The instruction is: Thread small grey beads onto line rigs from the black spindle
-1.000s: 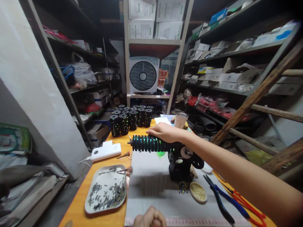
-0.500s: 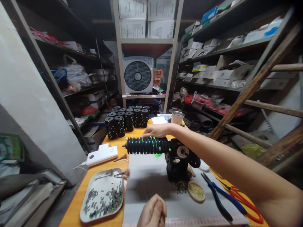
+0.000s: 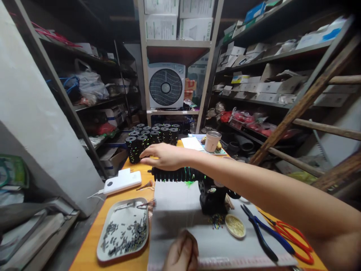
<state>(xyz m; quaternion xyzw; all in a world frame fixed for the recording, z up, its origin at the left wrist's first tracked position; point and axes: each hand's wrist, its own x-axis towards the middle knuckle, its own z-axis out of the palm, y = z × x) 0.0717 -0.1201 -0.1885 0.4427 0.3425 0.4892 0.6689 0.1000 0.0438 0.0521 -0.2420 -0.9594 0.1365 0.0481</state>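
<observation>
A black ribbed cylinder (image 3: 172,175) with green and teal glints lies level on a black stand (image 3: 213,201). My right hand (image 3: 162,155) reaches across above its left end, fingers stretched to the left near the black spools (image 3: 134,150); I cannot tell whether it touches the cylinder. At the bottom centre, my left hand (image 3: 183,252) is closed in a fist-like pinch over the white sheet (image 3: 166,210). Faint thin lines run down towards it, but what its fingers hold is hidden.
A tray (image 3: 102,226) of small dark pieces is at left, below a white power bank (image 3: 122,183). Beside the stand are a round dish (image 3: 235,226), blue-handled pliers (image 3: 261,235) and a red-orange cable loop (image 3: 295,237). A cup (image 3: 213,142) stands behind.
My right hand has moved left, from the top of the cylinder to over its left end and the spools. My left hand stays closed at the bottom. The view has shifted slightly.
</observation>
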